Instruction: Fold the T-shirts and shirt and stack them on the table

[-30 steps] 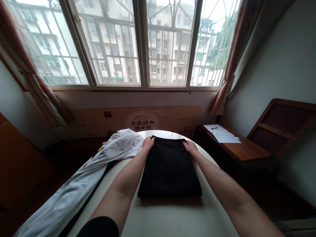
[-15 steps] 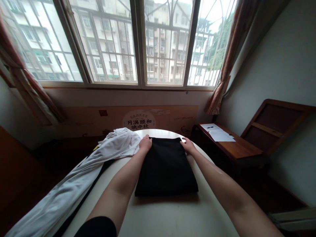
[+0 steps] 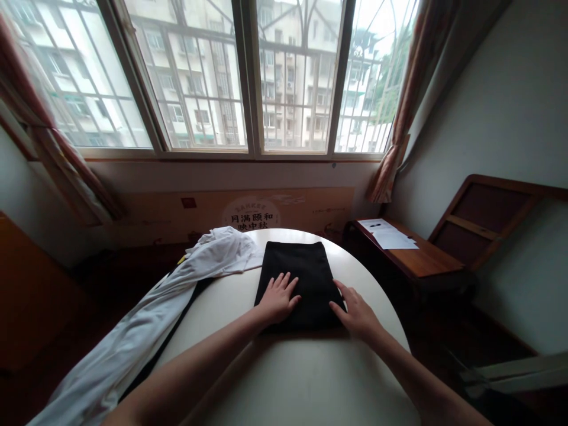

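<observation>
A folded black piece of cloth [image 3: 297,266], squared into a flat pad, lies on the white round table [image 3: 293,378]; what kind of garment it is cannot be told. My left hand [image 3: 279,297] rests on its left part, palm down with fingers spread. At the cloth's right edge is my right hand [image 3: 352,306], fingers apart, thumb and forefinger touching or close to the border. Left of the cloth, a crumpled white garment [image 3: 222,251] with dark parts beneath it trails over the table toward the lower left.
On the right stands a low wooden bench [image 3: 426,260] with white papers [image 3: 390,234] on it and a tilted wooden frame [image 3: 492,201] behind. A long printed board [image 3: 204,216] leans under the barred window [image 3: 293,89]. Curtains [image 3: 390,154] hang at both sides.
Both hands have left the cloth's far corners and come nearer to me. The left now lies flat on the cloth, the right at its right side. The cloth appears slightly farther away.
</observation>
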### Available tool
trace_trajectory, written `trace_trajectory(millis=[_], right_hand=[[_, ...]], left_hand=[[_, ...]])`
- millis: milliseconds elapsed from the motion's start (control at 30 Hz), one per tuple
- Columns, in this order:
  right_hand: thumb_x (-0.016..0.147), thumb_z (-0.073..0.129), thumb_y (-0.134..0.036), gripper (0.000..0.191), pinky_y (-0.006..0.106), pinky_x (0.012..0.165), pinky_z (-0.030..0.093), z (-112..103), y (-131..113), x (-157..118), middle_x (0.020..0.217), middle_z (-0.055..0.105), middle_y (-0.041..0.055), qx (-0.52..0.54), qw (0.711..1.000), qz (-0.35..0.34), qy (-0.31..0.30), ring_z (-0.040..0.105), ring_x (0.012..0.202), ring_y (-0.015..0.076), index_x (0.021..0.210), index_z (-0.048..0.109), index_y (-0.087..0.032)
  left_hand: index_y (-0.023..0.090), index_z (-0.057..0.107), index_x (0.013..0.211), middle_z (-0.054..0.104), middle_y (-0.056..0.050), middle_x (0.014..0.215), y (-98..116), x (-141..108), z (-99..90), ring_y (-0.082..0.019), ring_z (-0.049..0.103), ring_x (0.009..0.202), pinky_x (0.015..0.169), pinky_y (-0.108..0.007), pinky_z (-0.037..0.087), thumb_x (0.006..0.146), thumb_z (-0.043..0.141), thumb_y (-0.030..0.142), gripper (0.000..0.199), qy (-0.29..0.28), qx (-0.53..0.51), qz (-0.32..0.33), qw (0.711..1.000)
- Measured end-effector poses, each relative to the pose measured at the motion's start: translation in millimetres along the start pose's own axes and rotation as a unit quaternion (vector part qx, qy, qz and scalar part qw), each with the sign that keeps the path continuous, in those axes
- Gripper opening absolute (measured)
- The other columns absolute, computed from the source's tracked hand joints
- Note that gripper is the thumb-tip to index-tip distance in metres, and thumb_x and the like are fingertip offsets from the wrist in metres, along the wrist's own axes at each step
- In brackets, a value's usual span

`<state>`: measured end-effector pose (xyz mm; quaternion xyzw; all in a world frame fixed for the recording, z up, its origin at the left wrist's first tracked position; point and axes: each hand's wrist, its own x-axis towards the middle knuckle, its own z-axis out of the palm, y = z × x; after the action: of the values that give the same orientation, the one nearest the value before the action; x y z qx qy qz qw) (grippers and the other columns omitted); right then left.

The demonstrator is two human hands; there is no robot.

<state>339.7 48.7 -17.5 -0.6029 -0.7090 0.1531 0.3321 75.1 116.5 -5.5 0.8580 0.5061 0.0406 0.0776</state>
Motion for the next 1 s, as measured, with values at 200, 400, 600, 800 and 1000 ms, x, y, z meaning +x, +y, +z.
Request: trace_trajectory(millis=[200, 400, 600, 800, 1000], right_hand=[[0.089, 0.054, -0.040, 0.057, 0.034, 0.073, 0.053, 0.5, -0.7, -4.1, 0.087, 0.070, 0.0020, 0.141, 0.987, 0.061, -0.037, 0.067, 0.078, 0.0220, 0.143, 0.048, -0.023], [0.086, 0.054, -0.034, 0.053, 0.028, 0.061, 0.044, 6.7, 1.0, -14.9, 0.070, 0.066, -0.0018, 0.115, 0.987, 0.106, -0.041, 0.063, 0.065, 0.0185, 0.138, 0.055, -0.020], [0.084, 0.059, -0.035, 0.051, 0.029, 0.063, 0.046, 2.3, 9.2, -20.3, 0.073, 0.070, 0.0011, 0.057, 0.989, 0.123, -0.060, 0.065, 0.068, 0.0203, 0.132, 0.064, -0.020], [0.088, 0.054, -0.037, 0.040, 0.045, 0.110, 0.040, -26.5, 9.0, 14.9, 0.125, 0.067, 0.0148, 0.014, 0.998, 0.011, 0.067, 0.058, 0.123, 0.0294, 0.115, 0.075, -0.017], [0.094, 0.046, -0.040, 0.049, 0.045, 0.116, 0.036, -23.8, -21.5, 78.0, 0.141, 0.059, 0.0129, 0.166, 0.971, -0.072, 0.154, 0.051, 0.134, 0.0251, 0.135, 0.060, -0.017]], left_hand=[[0.020, 0.037, 0.153, 0.022, -0.015, 0.164, 30.8, 51.0, -20.3, -0.033, 0.012, 0.153, 0.121, -0.056, 0.011, 0.099, 0.032, 0.054, 0.064, 0.026, 0.012, 0.026, 0.999], [0.021, 0.035, 0.154, 0.026, -0.017, 0.163, 57.0, 114.7, -10.6, -0.037, 0.020, 0.150, 0.116, -0.064, 0.019, 0.096, 0.029, 0.062, 0.072, -0.016, 0.002, 0.020, 1.000], [0.026, 0.028, 0.157, 0.022, -0.012, 0.165, 51.3, 126.2, 6.8, -0.036, 0.015, 0.152, 0.117, -0.065, 0.012, 0.093, 0.029, 0.068, 0.077, 0.008, 0.005, -0.003, 1.000], [0.012, 0.033, 0.154, 0.022, -0.015, 0.165, 67.7, 98.0, 1.0, -0.030, 0.013, 0.153, 0.122, -0.054, 0.009, 0.099, 0.020, 0.051, 0.069, 0.051, -0.001, 0.007, 0.999], [0.014, 0.032, 0.155, 0.028, -0.013, 0.163, 102.9, 37.0, 28.9, -0.029, 0.019, 0.152, 0.123, -0.050, 0.014, 0.096, 0.027, 0.059, 0.075, 0.027, -0.029, 0.094, 0.995]])
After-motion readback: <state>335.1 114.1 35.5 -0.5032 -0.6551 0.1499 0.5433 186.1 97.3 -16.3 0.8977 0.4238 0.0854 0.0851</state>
